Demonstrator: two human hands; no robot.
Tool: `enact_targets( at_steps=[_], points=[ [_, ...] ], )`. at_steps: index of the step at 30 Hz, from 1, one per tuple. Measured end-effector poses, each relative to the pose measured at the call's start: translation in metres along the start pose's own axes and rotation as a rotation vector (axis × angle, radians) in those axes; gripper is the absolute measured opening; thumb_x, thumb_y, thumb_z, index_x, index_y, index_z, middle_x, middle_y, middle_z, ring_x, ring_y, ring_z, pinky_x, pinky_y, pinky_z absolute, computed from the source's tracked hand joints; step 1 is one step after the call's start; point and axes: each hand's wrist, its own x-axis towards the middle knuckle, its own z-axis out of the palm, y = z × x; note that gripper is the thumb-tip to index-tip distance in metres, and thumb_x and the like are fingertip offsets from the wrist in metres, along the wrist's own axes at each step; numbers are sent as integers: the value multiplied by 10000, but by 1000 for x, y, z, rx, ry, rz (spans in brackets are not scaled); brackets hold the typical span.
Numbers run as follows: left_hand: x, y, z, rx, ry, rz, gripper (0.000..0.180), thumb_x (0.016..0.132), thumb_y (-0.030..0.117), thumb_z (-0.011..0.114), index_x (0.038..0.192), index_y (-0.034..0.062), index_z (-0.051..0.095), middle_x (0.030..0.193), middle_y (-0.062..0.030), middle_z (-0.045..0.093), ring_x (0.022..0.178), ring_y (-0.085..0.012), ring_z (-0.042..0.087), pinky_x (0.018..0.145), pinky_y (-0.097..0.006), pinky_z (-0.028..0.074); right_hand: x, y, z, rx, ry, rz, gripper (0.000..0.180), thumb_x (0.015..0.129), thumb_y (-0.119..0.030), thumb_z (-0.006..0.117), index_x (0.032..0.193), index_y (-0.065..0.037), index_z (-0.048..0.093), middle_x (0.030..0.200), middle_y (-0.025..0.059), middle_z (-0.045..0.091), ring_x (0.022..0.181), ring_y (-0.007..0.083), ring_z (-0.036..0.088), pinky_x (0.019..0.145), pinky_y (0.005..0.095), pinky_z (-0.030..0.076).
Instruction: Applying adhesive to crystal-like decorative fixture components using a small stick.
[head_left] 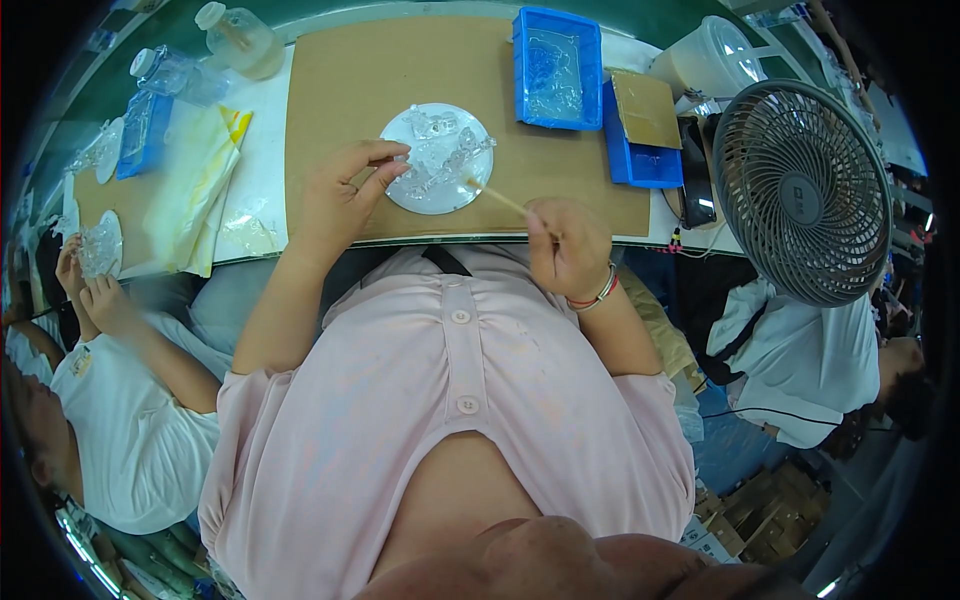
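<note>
At one white plate (432, 205), left hand (352, 182) unclenched, right hand (572, 240) grasping one stick (502, 200)

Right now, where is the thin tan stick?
In the head view, the thin tan stick is just right of centre, in the person's right hand, its far tip over the lower right of the round white plate.

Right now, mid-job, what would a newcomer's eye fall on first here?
Probably the big dark fan at the right, its round grille facing the camera. Next, the white round plate with clear pieces near the front of the brown board. The right hand points a thin stick at them; the left hand is at the plate's left edge.
</note>
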Motion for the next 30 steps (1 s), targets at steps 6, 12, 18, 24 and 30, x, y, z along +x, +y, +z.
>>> enact_targets(
  at_steps=[6,12,18,24,30],
  points=[
    [-4,8,3,23,-5,1,146,833,80,705,966,26,683,934,-72,700,838,-159,650,766,-266,502,0,-2,-1,-43,31,134,43,847,6,592,857,-18,557,758,132,649,616,288,623,574,330,495],
    [-10,2,12,272,81,302,176,754,50,760,903,27,671,865,-100,691,877,-241,681,750,-323,533,-3,-10,-2,118,-56,35,32,855,0,586,863,-18,562,757,129,653,606,281,617,564,337,489],
    [-11,3,22,226,123,382,177,727,113,790,836,68,657,791,-64,664,861,-259,680,704,-352,530,-5,10,-8,-84,59,206,39,879,-41,600,874,-11,576,745,122,656,604,266,617,553,325,479],
    [-12,5,24,246,135,381,172,732,110,787,830,68,652,788,-68,664,861,-264,680,702,-350,528,8,28,-5,-10,101,114,58,854,-63,637,851,-42,583,680,104,585,564,279,569,522,353,438],
    [-9,2,28,211,132,397,178,735,117,787,822,68,640,786,-69,658,867,-273,677,706,-358,526,-1,13,-19,-17,34,76,37,881,-33,605,880,-2,585,754,118,659,582,231,600,547,293,461]
  ],
)
